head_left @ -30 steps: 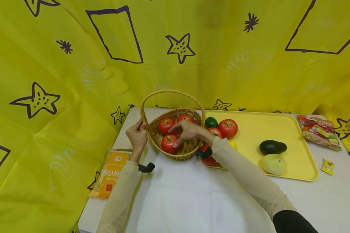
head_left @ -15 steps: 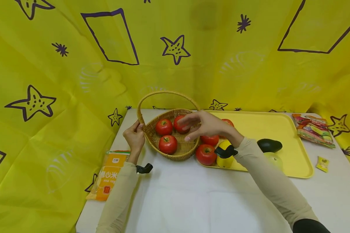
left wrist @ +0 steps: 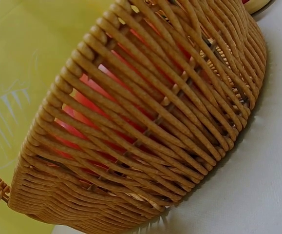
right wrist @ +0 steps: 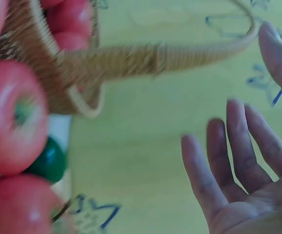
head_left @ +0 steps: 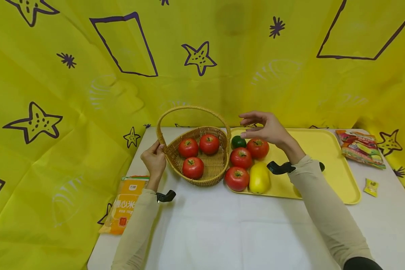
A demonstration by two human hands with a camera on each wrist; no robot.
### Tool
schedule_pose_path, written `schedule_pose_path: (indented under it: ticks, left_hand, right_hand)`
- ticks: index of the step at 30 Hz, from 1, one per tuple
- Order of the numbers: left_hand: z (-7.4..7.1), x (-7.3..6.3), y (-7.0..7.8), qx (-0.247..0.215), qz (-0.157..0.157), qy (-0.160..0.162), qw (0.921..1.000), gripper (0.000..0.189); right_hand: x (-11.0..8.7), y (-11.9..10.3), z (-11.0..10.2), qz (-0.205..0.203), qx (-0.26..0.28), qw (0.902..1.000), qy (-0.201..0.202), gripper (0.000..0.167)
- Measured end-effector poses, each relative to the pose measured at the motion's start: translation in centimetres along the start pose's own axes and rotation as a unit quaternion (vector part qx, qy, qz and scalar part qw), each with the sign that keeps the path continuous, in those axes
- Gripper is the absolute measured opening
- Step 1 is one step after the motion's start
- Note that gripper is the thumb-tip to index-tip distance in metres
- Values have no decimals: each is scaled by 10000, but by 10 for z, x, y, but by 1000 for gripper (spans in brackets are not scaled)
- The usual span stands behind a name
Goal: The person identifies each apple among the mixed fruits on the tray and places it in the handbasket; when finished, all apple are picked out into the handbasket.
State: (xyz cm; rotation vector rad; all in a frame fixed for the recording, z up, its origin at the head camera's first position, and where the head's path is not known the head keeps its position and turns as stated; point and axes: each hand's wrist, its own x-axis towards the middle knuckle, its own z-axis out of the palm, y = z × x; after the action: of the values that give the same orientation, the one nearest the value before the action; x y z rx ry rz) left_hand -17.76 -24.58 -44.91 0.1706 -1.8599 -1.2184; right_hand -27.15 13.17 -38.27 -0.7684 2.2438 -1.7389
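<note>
An orange packet (head_left: 124,202) is lying at the left edge of the white desk (head_left: 202,232). Toward the far right corner a colourful snack bag (head_left: 361,149) is resting, and a yellow sachet (head_left: 371,187) is lying near it. Behind, a yellow cloth (head_left: 236,86) with dark-outlined stars is hanging.

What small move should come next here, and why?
Probably lower the right grip to the rearmost red fruit on the yellow tray: that grip is empty and appears close to it, the left grip holds the basket, and three similar fruits already lie inside.
</note>
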Motion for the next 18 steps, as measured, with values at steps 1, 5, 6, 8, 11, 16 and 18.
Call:
schedule_pose_path:
  ticks: [1, 5, 6, 8, 11, 16, 18]
  left_hand:
    - [0, 0, -1, 4, 13, 8, 10000, 11]
    - [0, 0, -1, 23, 49, 32, 10000, 11]
    - [-1, 0, 0, 13, 42, 29, 10000, 11]
    - [0, 1, -10, 39, 28, 31, 10000, 12]
    - [1, 2, -26, 59, -43, 7, 10000, 13]
    - [1, 2, -38, 59, -158, -66, 9998, 14]
    - [1, 3, -39, 63, -185, -66, 9998, 14]
  right_hand:
    - [0, 6, -3, 27, 33, 10000, 75, 61]
    - [-1, 27, -12, 202, 127, 9996, 128, 73]
    - [-2, 31, -14, 280, 136, 9995, 96, 75]
    - [-4, 38, -17, 455, 129, 9989, 18, 78]
    - [-7, 48, -20, 729, 89, 9973, -86, 80]
    - [-11, 64, -25, 1048, 34, 9941, -270, 82]
    - [-12, 68, -28, 1159, -22, 9924, -404, 84]
